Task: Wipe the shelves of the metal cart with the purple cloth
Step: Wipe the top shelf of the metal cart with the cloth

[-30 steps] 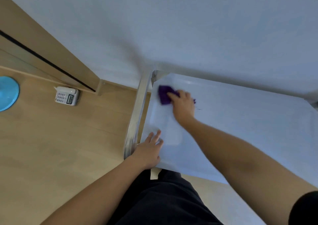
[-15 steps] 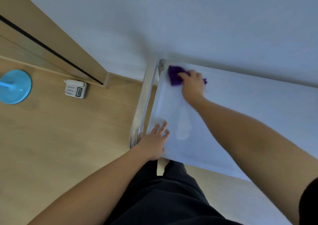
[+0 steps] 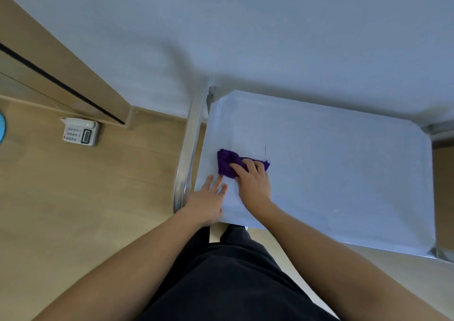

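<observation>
The metal cart's top shelf (image 3: 344, 173) is a pale, shiny tray with a steel handle bar (image 3: 188, 153) along its left side. A crumpled purple cloth (image 3: 227, 162) lies on the shelf near its left edge. My right hand (image 3: 254, 180) presses down on the cloth with its fingers laid over it. My left hand (image 3: 207, 201) rests flat on the shelf's near left corner, fingers straight and spread, just below the cloth.
A white desk telephone (image 3: 81, 131) sits on the wooden floor at the left, beside a wooden door frame (image 3: 73, 82). A white wall (image 3: 245, 38) runs behind the cart. A blue round object (image 3: 2, 129) shows at the left edge. My dark trousers (image 3: 233, 271) are below.
My right hand has pulled the cloth from the shelf's far left corner back toward me, close to my left hand. The left hand stayed on the near corner.
</observation>
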`<move>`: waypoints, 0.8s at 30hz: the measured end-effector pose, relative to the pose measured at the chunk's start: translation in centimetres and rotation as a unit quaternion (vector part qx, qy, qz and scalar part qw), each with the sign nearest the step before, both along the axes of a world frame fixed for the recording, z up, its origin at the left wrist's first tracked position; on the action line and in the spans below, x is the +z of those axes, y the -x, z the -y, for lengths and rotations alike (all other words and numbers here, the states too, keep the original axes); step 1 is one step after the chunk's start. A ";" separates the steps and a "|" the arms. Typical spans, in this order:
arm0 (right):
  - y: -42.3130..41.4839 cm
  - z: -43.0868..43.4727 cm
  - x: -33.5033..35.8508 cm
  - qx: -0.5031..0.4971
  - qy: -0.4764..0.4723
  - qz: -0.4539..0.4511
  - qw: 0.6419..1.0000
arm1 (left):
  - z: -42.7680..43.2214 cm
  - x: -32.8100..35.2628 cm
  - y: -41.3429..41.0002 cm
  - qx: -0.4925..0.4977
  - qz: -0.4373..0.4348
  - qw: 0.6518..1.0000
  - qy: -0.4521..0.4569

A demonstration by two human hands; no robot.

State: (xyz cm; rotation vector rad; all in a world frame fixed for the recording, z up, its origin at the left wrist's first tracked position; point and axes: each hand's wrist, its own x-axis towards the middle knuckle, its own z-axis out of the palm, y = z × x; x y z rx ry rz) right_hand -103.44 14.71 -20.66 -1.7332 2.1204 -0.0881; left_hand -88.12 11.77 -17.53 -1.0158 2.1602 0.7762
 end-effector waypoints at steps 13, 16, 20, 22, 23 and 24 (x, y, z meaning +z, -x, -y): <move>1.4 -3.6 0.3 -0.160 -0.018 -0.012 0.987 | -1.8 -0.7 -0.1 -0.069 -0.078 0.989 0.104; 2.5 -6.7 0.4 -0.221 -0.032 -0.013 0.975 | -3.3 -0.8 1.3 -0.124 -0.121 0.980 0.098; 4.5 -10.4 0.5 -0.263 -0.041 -0.015 0.964 | -5.4 -0.8 3.8 -0.174 -0.148 0.971 0.073; 6.0 -12.0 0.5 -0.278 -0.036 -0.020 0.960 | -6.4 -0.6 5.2 -0.197 -0.154 0.966 0.068; 6.9 -12.8 0.4 -0.287 -0.033 -0.021 0.957 | -6.9 -0.6 5.9 -0.207 -0.156 0.963 0.069; 7.8 -13.6 0.3 -0.297 -0.030 -0.021 0.954 | -7.4 -0.7 6.8 -0.213 -0.158 0.962 0.070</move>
